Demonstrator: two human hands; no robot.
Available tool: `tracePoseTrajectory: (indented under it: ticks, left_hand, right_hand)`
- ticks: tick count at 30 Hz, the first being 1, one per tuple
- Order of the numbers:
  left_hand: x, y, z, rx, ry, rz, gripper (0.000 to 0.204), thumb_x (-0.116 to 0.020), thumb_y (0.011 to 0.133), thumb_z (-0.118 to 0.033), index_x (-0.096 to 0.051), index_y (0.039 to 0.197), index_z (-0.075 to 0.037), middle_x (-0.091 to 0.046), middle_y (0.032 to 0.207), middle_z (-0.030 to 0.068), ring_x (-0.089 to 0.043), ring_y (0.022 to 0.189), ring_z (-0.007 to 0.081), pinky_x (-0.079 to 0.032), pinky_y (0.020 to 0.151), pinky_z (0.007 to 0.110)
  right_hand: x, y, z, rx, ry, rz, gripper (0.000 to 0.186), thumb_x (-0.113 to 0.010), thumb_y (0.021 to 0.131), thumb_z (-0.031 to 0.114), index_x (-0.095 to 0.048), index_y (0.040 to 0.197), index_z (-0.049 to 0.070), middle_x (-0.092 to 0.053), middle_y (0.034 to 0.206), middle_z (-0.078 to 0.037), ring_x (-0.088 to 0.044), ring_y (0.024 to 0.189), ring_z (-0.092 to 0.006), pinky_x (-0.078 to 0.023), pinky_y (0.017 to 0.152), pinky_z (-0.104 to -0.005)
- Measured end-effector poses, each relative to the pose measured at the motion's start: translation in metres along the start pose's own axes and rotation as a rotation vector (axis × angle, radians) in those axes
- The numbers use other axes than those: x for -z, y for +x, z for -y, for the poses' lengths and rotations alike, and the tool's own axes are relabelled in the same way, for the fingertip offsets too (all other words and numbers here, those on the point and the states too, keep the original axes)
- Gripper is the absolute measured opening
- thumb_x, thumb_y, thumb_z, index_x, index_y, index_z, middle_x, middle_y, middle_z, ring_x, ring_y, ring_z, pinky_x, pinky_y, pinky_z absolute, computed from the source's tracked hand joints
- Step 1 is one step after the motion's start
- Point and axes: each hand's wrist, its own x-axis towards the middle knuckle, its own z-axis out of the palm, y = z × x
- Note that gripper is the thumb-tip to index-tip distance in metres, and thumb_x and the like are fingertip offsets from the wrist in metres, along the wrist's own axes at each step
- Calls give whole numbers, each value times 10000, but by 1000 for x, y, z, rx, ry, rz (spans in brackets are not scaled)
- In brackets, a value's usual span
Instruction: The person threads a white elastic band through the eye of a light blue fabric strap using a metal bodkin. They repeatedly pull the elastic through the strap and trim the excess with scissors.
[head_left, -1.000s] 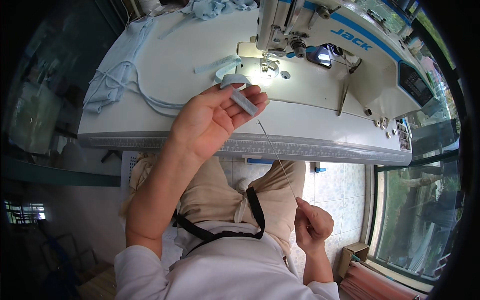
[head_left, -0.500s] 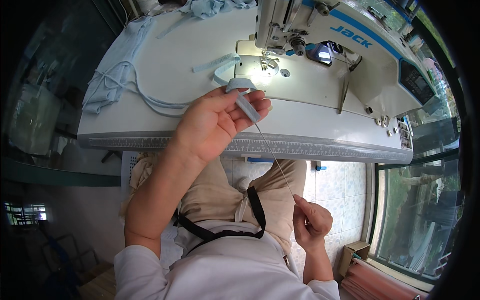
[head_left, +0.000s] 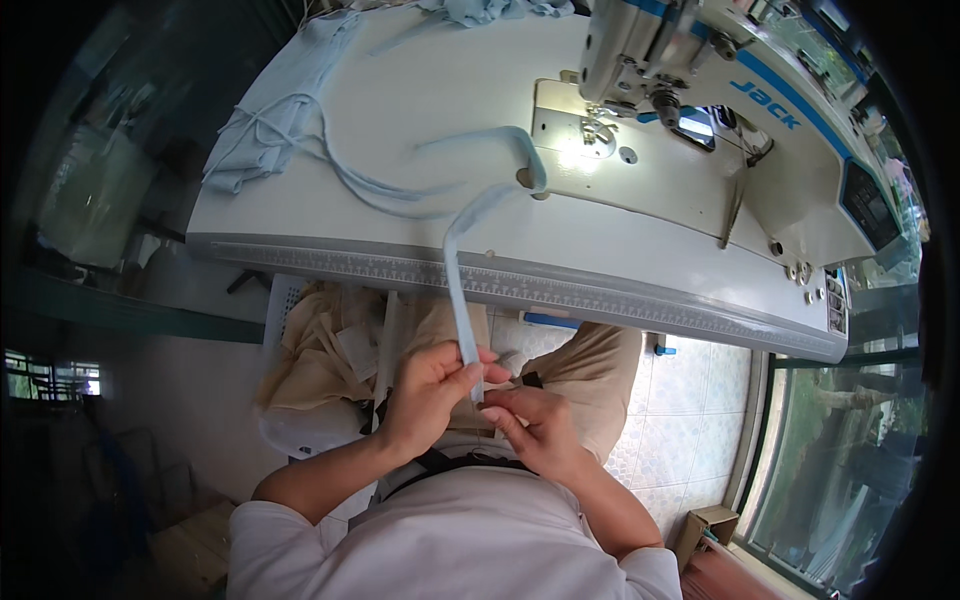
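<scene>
In the head view, the light blue fabric strip (head_left: 455, 285) lies lengthwise from near to far. It runs from the fingers over the near edge of the tabletop (head_left: 430, 90), bends right toward the bed of the sewing machine (head_left: 805, 185), then turns back left. The left hand (head_left: 425, 398) grasps it between thumb and forefinger a little farther up; the right hand (head_left: 540, 428) is closer to its near end, its fingers drawn together and apparently pinching that tip. Whether a thin tool is also in them I cannot tell. To the left on the tabletop, thin blue cords (head_left: 360, 184) loop beside and over folded blue cloth (head_left: 300, 90).

As for containers, a small compartmented tray (head_left: 838, 315) sits at the tabletop's right end, its contents too small to make out. Near left, beige cloth (head_left: 315, 362) lies in or on a white plastic holder (head_left: 310, 437). Near right stands a brown box (head_left: 690, 540), its inside unclear.
</scene>
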Motion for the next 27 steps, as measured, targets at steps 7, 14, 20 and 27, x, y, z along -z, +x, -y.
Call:
tracePoseTrajectory:
  ticks: [7, 14, 20, 27]
  left_hand:
    - [-4, -56, 90, 57, -57, 57, 156, -534, 1001, -21, -644, 1094, 38, -726, 988, 88, -637, 876, 131, -499, 801, 297]
    - [-12, -37, 50, -44, 395, 216, 84, -580, 940, -4, -642, 991, 24, -722, 866, 123, -665, 731, 226, -516, 723, 342]
    - [33, -28, 57, -154, 377, 274, 201, -496, 946, 22, -628, 1095, 50, -716, 1043, 149, -660, 879, 196, -509, 836, 321]
    - [18, 23, -1, -142, 112, 204, 215, -551, 1021, -130, -669, 1067, 43, -730, 998, 107, -662, 906, 140, -511, 804, 282]
  right_hand:
    - [-25, 57, 33, -76, 51, 136, 418, -488, 1066, 306, -617, 1192, -70, -699, 978, -132, -663, 927, -192, -512, 851, -309]
    - [-32, 92, 61, -39, 473, 21, 400, -473, 1073, 319, -649, 1059, -40, -568, 749, -23, -510, 694, -97, -418, 669, -244]
    - [-22, 20, 6, -315, 426, 226, 421, -454, 1080, 323, -651, 914, -9, -626, 809, -42, -559, 739, -111, -453, 718, -261]
    - [-17, -19, -35, -432, 458, 414, 392, -491, 1068, 313, -696, 1033, -18, -695, 915, -49, -615, 932, -148, -487, 881, -302]
